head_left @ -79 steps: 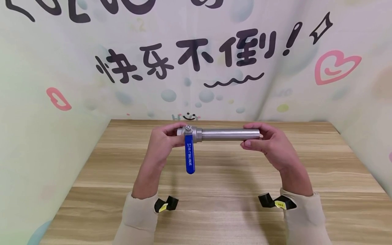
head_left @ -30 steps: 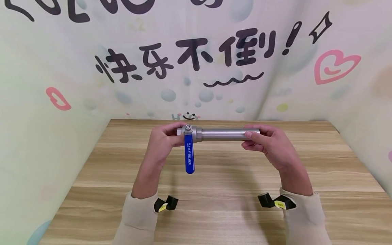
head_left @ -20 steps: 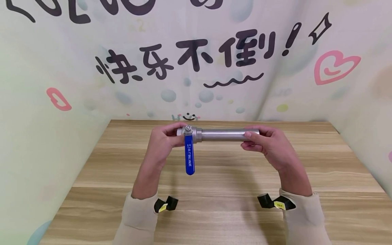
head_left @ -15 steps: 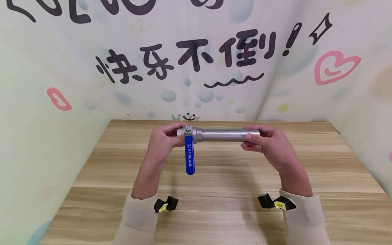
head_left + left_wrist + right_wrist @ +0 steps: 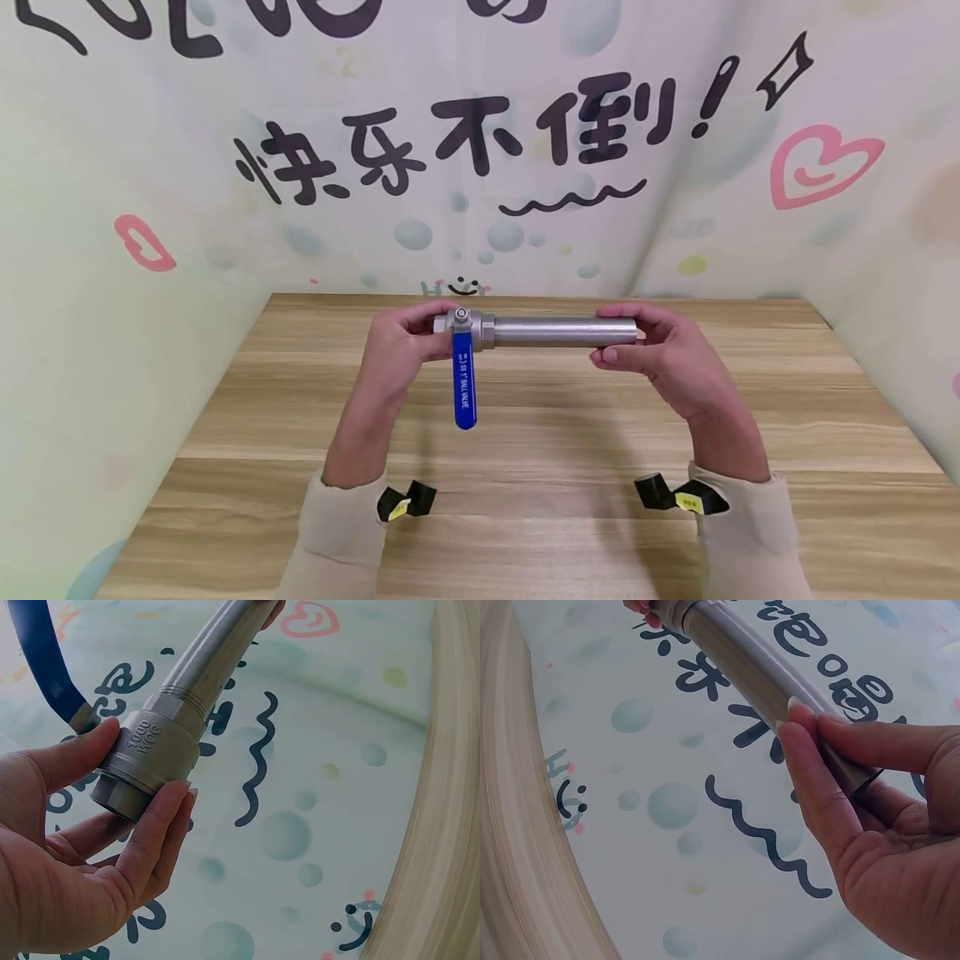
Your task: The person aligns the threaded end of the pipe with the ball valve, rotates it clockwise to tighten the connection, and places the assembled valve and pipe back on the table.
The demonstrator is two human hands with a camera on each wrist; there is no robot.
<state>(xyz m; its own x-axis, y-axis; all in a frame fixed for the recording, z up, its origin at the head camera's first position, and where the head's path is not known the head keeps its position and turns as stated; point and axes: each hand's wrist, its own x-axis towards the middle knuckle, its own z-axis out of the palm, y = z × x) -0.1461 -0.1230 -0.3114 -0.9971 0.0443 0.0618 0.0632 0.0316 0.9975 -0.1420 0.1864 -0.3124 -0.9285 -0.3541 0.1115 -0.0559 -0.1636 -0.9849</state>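
Observation:
Above the table, a steel ball valve (image 5: 477, 328) with a long blue lever (image 5: 465, 383) is held level, joined to a plain steel pipe (image 5: 562, 331) on its right. My left hand (image 5: 397, 350) grips the valve body at its left end, thumb in front and fingers behind; raised "1000 WOG" lettering shows on the valve (image 5: 150, 750) in the left wrist view. The lever points toward me. At the pipe's far right end, my right hand (image 5: 667, 358) holds it between thumb and fingers, with the pipe's end (image 5: 855, 772) showing past the thumb in the right wrist view.
A wood-grain table (image 5: 525, 500) lies beneath both hands. Behind it hangs a pale printed cloth (image 5: 420, 75) with black characters, bubbles and pink hearts, and more cloth stands at both sides. Each sleeve carries a black wrist camera (image 5: 408, 500).
Since half a second ago my right thumb has slid down from the pipe's front to its lower side, and the fingers have risen along its top. Left hand, valve and lever stay put.

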